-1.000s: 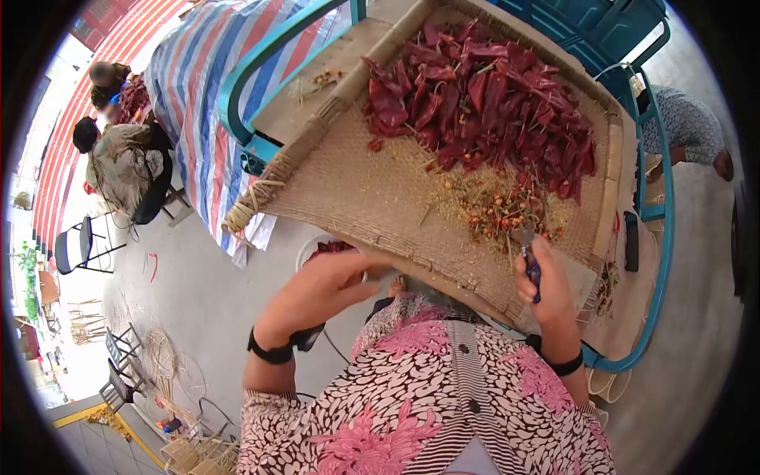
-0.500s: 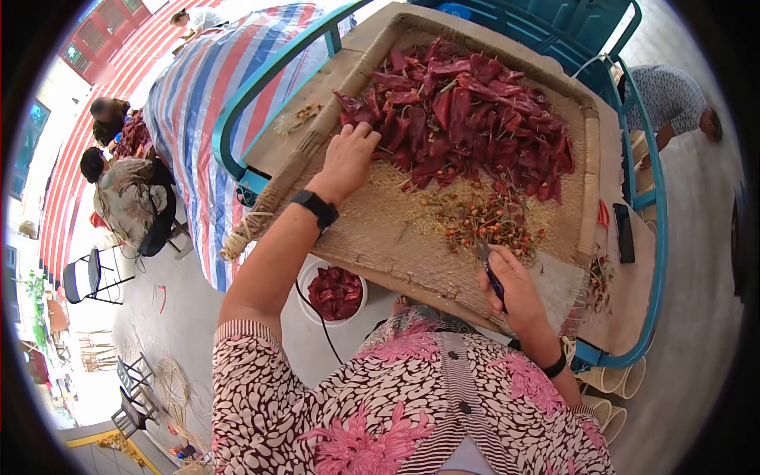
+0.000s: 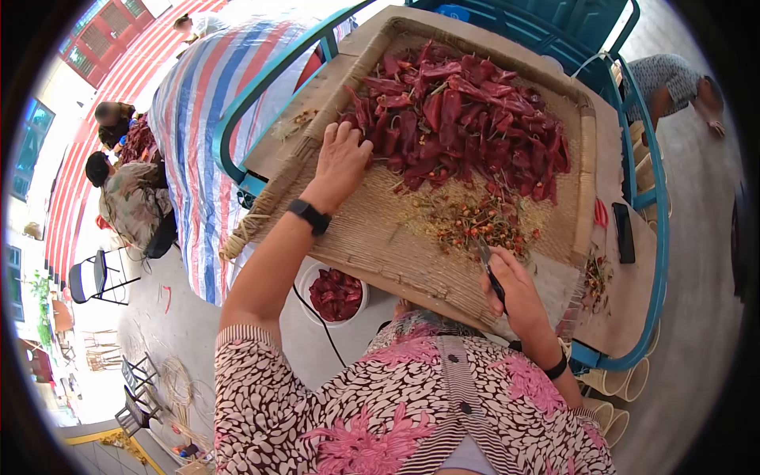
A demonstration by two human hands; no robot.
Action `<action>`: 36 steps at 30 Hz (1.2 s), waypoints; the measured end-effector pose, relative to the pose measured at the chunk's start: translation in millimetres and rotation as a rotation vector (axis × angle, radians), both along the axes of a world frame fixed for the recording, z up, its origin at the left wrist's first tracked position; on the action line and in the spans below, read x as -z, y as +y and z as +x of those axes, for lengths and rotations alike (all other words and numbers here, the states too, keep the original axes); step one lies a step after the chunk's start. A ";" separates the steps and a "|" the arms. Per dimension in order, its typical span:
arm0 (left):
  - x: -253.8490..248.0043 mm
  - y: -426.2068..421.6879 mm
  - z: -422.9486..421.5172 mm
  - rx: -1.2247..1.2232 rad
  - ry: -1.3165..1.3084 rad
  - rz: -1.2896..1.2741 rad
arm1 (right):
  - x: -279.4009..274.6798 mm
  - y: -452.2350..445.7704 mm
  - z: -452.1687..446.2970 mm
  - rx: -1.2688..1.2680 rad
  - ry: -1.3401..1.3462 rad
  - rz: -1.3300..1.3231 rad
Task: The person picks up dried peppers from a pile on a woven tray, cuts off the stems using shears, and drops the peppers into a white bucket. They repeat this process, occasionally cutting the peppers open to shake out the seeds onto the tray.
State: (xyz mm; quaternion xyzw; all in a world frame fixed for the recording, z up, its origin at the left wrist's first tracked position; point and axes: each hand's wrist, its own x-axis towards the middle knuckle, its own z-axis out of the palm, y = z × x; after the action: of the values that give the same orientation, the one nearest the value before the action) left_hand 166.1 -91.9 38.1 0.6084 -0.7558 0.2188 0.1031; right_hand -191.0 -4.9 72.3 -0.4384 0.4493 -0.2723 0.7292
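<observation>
Dark red dried chili peppers (image 3: 467,119) are heaped on a shallow woven tray (image 3: 372,226). My left hand (image 3: 344,152), wearing a black wristband, rests at the heap's left edge with fingers bent over the peppers and slightly apart; nothing held shows. In my right hand (image 3: 516,294) is a pair of dark-handled snips (image 3: 495,283), gripped near the tray's front edge. Their metal tip points at a scatter of cut stems and orange-brown caps (image 3: 483,226). Pale seeds lie around those caps.
The tray sits on a teal-railed cart (image 3: 653,261). Red-handled scissors (image 3: 601,212) and a black phone (image 3: 624,233) lie on its right side. Below stands a white bucket (image 3: 336,294) of peppers. Striped sheeting (image 3: 202,134) covers something at left, near seated people. Another person (image 3: 665,83) bends at right.
My left hand has shifted slightly left and down along the heap's edge. My right hand keeps the snips in nearly the same place. The person at right has moved an arm.
</observation>
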 end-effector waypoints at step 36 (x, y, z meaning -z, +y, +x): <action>-28.9 140.0 -166.3 0.095 1.251 0.180 | -35.1 -0.5 -9.7 -0.297 0.565 -1.130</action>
State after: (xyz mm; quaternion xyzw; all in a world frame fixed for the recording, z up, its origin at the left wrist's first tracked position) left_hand -0.2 48.1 67.1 0.5932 -0.5944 -0.2473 0.4834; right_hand -200.7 -5.4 107.4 -0.8667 0.3461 -0.2373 0.2697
